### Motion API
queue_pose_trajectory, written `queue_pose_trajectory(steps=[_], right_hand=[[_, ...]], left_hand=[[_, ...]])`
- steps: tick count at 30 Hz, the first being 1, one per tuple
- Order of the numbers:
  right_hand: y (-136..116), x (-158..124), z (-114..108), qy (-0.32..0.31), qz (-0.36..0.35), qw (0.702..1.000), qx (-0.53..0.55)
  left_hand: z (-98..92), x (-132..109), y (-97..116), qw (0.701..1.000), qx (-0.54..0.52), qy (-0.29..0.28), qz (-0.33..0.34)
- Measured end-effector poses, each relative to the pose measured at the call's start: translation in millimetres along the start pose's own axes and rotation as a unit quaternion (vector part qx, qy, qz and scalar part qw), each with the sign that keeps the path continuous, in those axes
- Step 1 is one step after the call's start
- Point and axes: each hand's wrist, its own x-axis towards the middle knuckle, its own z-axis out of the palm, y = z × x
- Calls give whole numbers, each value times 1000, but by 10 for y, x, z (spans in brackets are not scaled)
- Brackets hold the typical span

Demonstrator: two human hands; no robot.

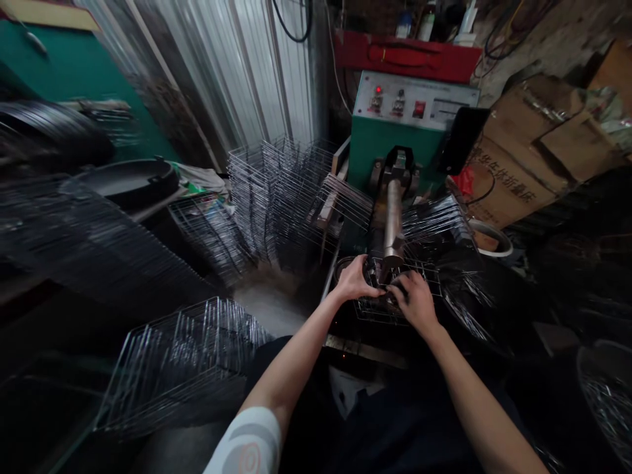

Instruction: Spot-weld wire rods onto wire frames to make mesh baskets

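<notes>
In front of me a wire rack (380,315) lies under the cylindrical metal head (394,224) of a green machine (395,146). My left hand (356,282) is at the rack's left part, thumb stretched toward the middle and fingers bent over the wires. On the other side my right hand (413,299) has its fingers curled down close below the head. The two hands nearly meet at the head's tip. Whatever small part sits between the fingertips is too dark to make out.
Stacked wire racks (271,197) stand left of the machine, with another stack (182,355) at lower left. Metal wires (434,220) lie right of the head. A cardboard box (533,151) is at right, a red toolbox (405,56) behind the control panel (415,102).
</notes>
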Motion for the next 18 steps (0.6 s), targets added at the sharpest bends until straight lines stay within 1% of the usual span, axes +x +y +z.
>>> queue_pose_trajectory(steps=[6,9,11,13,15,16,17,18], right_hand=[[49,6,42,4,-3,1000,13],[46,20,70,6,-12,1000,22],[21,28,77,16,-19,999,39],[24,-10,43,29,-12,997,68],[133,-167,-55,26,12,996,86],[247,-314,-131,25,32,996,83],[403,-516,-225,20,59,996,71],[595,-776,-334,20,93,994,52]], left_hand=[[-7,28,-50,1000,-3,2,14],[-17,25,-59,1000,10,0,3],[-45,15,-64,1000,25,-4,-1],[-86,-3,-84,1000,26,-14,8],[-128,-21,-129,999,9,-32,17],[-143,-27,-160,999,0,-41,18],[-153,-30,-193,999,-9,-51,16],[-158,-28,-225,998,-16,-58,15]])
